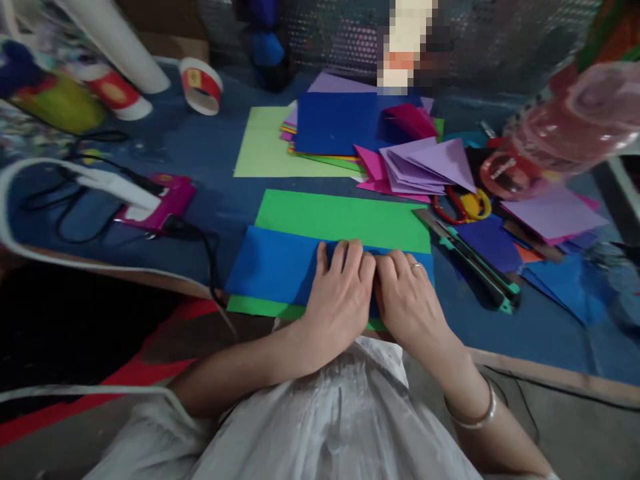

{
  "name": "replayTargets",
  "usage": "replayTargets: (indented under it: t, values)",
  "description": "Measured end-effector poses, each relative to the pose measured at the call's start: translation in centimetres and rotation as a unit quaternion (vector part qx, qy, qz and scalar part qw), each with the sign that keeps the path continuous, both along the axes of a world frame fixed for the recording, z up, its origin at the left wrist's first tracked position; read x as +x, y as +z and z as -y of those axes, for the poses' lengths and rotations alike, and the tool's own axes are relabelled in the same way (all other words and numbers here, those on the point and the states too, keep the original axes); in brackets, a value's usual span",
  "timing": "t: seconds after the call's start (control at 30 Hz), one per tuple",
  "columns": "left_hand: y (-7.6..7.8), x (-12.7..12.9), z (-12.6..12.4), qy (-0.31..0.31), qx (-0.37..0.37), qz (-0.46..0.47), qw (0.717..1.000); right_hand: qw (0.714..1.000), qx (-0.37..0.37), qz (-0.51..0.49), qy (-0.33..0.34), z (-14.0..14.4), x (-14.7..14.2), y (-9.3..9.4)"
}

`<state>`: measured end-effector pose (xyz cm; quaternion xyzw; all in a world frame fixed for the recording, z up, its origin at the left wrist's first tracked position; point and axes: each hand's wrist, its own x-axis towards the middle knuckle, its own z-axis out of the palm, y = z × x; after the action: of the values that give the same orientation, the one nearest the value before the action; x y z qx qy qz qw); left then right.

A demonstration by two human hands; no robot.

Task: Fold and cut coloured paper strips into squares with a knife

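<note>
A blue sheet of paper (275, 263) lies across a green sheet of paper (345, 217) at the front of the table. Green shows beyond the blue sheet's far edge and again along its near edge. My left hand (343, 297) and my right hand (407, 297) rest side by side on the blue paper, thumbs close together. Both hands have bent fingers pressed at its far edge, and the fingertips are partly hidden. A utility knife (467, 260) with a green and black handle lies just right of the sheets.
Behind are a dark blue sheet (335, 123) on stacked paper and folded purple papers (425, 167). Scissors (463, 205) and a pink-tinted bottle (555, 133) are on the right. A magenta power strip (173, 200) with cables and a paper cup (201, 87) are on the left.
</note>
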<state>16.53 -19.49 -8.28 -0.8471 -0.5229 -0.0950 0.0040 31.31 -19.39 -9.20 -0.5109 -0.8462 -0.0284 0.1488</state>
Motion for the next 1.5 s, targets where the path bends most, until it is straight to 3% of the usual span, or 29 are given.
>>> replayTargets:
  t: [0.17, 0.67, 0.97, 1.2, 1.5]
  values:
    - [-1.2, -2.2, 0.1, -0.013, 0.029, 0.048, 0.998, 1.0, 0.01, -0.002, 0.003, 0.1, 0.2, -0.3]
    - [-1.5, -10.8, 0.1, -0.031, -0.004, 0.044, 0.999, 0.999, 0.036, -0.016, 0.033, -0.1, 0.6, -0.4]
    - [-1.7, -14.2, 0.7, -0.009, 0.03, 0.04, 0.999, 0.999, 0.032, -0.017, 0.032, -0.1, 0.7, -0.5]
    - [-0.9, -16.8, 1.3, 0.022, 0.068, -0.021, 0.997, 0.999, 0.026, -0.022, 0.031, -0.2, 0.7, -0.5]
    - [-0.8, -18.6, 1.3, 0.035, 0.062, -0.033, 0.997, 0.999, 0.024, -0.018, 0.027, -0.1, 0.6, -0.4]
